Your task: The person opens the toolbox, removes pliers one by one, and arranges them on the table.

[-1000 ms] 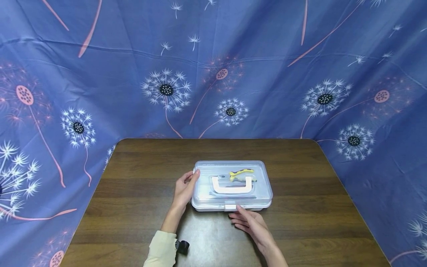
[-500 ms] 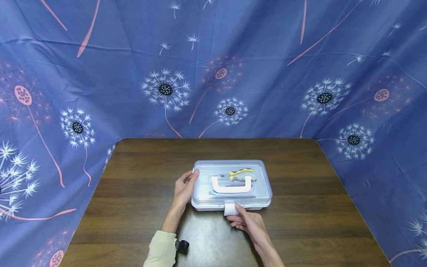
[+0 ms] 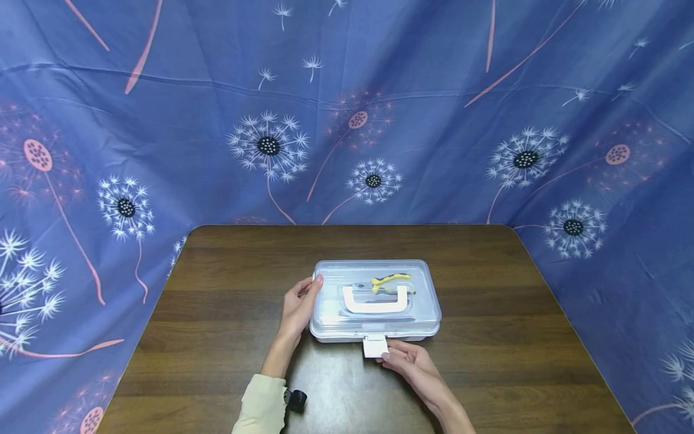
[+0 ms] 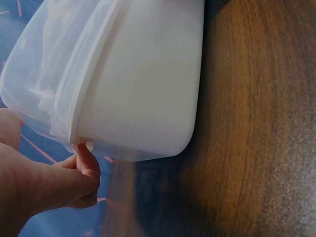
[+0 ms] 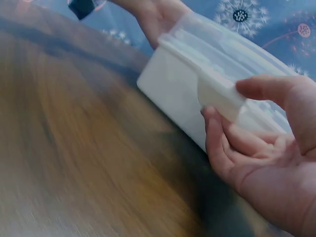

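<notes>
A plastic toolbox (image 3: 331, 307) with a clear lid and white base stands on the table, its lid down. My left hand (image 3: 297, 308) holds its left side, thumb on the lid edge; in the left wrist view its curled fingers (image 4: 88, 160) touch the rim. At the front, the white latch (image 3: 375, 347) is swung outward from the lid. My right hand (image 3: 416, 369) pinches that latch by its right edge, and the right wrist view shows the thumb (image 5: 261, 88) above and fingers below. Yellow-handled pliers (image 3: 391, 279) show through the lid, behind the white carrying handle (image 3: 375, 308).
The brown wooden table (image 3: 217, 289) extends around the toolbox on all sides. Blue dandelion-print cloth (image 3: 434, 132) hangs behind and beside it. A small black device (image 3: 296, 400) sits at my left wrist, by the light sleeve (image 3: 260, 404).
The latch has swung out and down from the toolbox's front. My right hand has followed it, thumb now lower on its edge. The left hand has kept its place.
</notes>
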Tool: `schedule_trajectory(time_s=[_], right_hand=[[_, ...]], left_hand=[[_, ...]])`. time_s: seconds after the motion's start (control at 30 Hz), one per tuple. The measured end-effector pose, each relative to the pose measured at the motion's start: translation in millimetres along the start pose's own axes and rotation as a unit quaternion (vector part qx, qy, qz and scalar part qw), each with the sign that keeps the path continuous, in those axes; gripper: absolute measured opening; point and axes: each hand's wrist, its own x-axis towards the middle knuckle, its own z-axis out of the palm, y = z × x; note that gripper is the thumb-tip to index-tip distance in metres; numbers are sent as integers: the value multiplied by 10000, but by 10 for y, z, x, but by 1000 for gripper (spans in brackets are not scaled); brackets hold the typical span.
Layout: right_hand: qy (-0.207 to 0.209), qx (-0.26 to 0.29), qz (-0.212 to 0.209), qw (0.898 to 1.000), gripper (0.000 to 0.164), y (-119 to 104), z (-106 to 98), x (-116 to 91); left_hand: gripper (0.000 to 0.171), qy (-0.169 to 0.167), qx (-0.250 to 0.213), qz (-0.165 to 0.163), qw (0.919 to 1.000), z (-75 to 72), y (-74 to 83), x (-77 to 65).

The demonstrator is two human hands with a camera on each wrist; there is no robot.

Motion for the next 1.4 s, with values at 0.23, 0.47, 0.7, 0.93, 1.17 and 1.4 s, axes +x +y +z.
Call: schedule_trajectory(time_s=[0.23, 0.47, 0.7, 0.93, 1.17, 1.4], right_hand=[[-574, -823, -161, 9948, 47, 14, -165, 12], [-529, -1163, -145, 9917, 29, 109, -167, 60], [419, -1730, 48, 9840, 32, 77, -82, 205], [475, -1511, 77, 9873, 31, 70, -83, 231], [103, -1794, -139, 9836, 30, 38, -241, 121], [728, -1823, -330, 9800, 35, -41, -518, -83]], left_hand=[[70, 19, -22, -6, 10000, -8, 7, -4], [71, 23, -7, -48, 10000, -14, 3, -5], [71, 61, -22, -42, 10000, -2, 4, -8], [67, 108, -24, -39, 9999, 11, 0, -16], [69, 81, -13, -26, 10000, 20, -4, -2], [69, 70, -11, -66, 10000, 18, 0, -2]])
